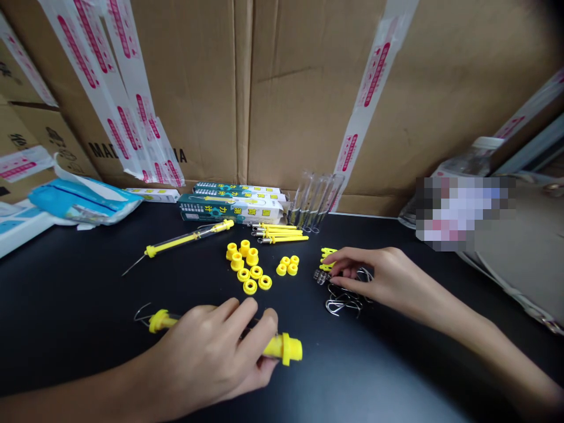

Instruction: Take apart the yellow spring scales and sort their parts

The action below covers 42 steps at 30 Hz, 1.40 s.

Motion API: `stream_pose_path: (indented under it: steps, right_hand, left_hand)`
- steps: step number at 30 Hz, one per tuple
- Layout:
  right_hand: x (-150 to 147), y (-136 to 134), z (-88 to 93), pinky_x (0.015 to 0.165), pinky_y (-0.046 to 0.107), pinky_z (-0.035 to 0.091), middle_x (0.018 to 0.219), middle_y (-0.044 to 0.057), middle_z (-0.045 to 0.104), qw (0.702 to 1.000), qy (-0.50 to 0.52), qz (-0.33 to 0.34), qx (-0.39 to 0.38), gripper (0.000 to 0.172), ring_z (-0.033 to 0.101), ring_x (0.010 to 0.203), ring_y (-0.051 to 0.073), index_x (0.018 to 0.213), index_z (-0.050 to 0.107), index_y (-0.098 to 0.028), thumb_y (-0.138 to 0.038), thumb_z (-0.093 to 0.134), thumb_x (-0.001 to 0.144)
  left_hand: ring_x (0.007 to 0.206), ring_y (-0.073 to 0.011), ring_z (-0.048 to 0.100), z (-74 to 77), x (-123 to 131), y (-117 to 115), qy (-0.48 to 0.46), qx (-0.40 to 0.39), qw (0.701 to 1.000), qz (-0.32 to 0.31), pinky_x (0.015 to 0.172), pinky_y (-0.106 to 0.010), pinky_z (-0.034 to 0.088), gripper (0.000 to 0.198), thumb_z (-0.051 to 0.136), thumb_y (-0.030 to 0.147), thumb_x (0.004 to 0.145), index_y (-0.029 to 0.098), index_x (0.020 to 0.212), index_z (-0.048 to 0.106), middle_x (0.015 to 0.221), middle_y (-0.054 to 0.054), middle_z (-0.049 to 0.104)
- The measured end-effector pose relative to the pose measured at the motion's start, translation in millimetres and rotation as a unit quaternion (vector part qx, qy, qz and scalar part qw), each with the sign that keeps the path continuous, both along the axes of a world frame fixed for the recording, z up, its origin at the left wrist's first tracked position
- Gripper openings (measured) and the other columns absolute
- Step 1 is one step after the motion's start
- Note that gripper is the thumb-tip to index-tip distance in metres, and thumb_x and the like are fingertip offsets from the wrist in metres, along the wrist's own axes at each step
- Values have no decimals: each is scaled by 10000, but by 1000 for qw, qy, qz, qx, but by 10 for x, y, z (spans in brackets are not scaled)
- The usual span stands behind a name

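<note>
though taped, "mad…na" lettering [106, 150] behind hands [207, 358]

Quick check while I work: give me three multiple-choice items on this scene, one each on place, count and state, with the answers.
1. Which hand is above the steel wire hooks?
A. Left hand
B. Right hand
C. Neither

2. How many yellow collars are in the larger cluster?
A. Eight
B. Four
C. Twelve

3. What state is the yellow-capped tube in?
A. Lying loose
B. Packed in a box
C. Held in the left hand

Answers:
1. B, the right hand hangs just over the hooks.
2. A, eight collars sit in that cluster.
3. C, the left hand's fingers wrap around the tube.
</note>
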State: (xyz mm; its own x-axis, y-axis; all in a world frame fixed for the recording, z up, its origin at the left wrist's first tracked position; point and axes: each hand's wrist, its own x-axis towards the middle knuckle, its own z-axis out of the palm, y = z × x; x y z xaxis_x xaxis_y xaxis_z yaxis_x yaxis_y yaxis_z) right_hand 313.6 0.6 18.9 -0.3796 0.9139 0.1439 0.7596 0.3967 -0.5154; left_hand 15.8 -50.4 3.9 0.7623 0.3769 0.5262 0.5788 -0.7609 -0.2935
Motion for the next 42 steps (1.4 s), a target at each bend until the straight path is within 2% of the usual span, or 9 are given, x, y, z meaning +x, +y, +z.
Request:
stream_pose_path:
  steps: [4,6,10,13,16,20,26,34,42]
  right_hand:
    - [0,-8,34,639,265,560,872,37,777,999,-25,3,33,261,708,710,174,1023,761,-222,-423,716,862]
    - [-27,-14,24,679,285,569,936,49,769,997,-33,9,73,285,707,763,186,1013,768,-233,-470,713,864]
    - [-127,-28,-105,793,378,578,1007,92,724,982,-61,28,178,267,670,904,237,1003,764,-213,-443,699,885]
    - [-199,-44,-223,796,419,576,1014,109,704,974,-87,22,209,241,631,915,255,1021,754,-191,-392,688,904]
    - [-245,-63,-270,784,403,571,980,94,702,975,-87,27,203,160,614,909,245,1010,744,-192,-302,659,931]
    - [-290,-102,-209,784,390,564,953,72,727,979,-50,42,192,111,618,892,233,996,728,-204,-222,640,932]
    - [-324,-155,-88,713,312,579,881,22,748,991,27,8,129,178,667,804,194,978,752,-250,-146,657,870]
    - [-276,-83,-147,753,397,544,863,28,754,991,-20,15,134,133,620,855,243,902,736,-238,-131,686,840]
    - [-219,-55,-170,870,452,505,1080,56,668,994,-21,6,107,109,613,977,261,895,723,-273,-187,697,834]
  left_hand:
    - [512,-151,629,9,-4,1,2,-3,1000,1,371,-307,363,190,445,187,857,158,1013,549,683,29,634]
    - [509,-150,626,6,-6,3,1,-2,1000,-1,371,-307,359,188,446,187,856,158,1012,548,679,30,633]
    - [526,-150,633,1,-3,7,1,-8,1000,2,385,-302,362,191,463,201,848,160,1014,546,685,29,634]
    - [533,-147,637,5,0,3,0,-7,1000,0,390,-299,361,192,487,212,837,159,1010,550,689,31,635]
    - [533,-151,637,10,-1,-3,3,-11,1000,1,387,-302,360,198,508,216,825,162,1010,552,692,34,634]
    - [536,-156,639,5,-6,-4,3,-14,1000,-1,385,-308,371,204,508,211,825,163,1019,549,699,34,638]
    - [537,-157,645,0,-9,1,-2,-15,1000,0,383,-307,370,201,493,216,835,163,1020,551,698,31,639]
    - [536,-145,639,5,8,6,7,-13,1000,5,390,-300,352,210,510,217,812,169,1015,543,689,42,639]
    - [539,-141,639,8,-6,-1,11,-18,1000,3,400,-296,345,233,544,226,787,169,1013,544,691,46,636]
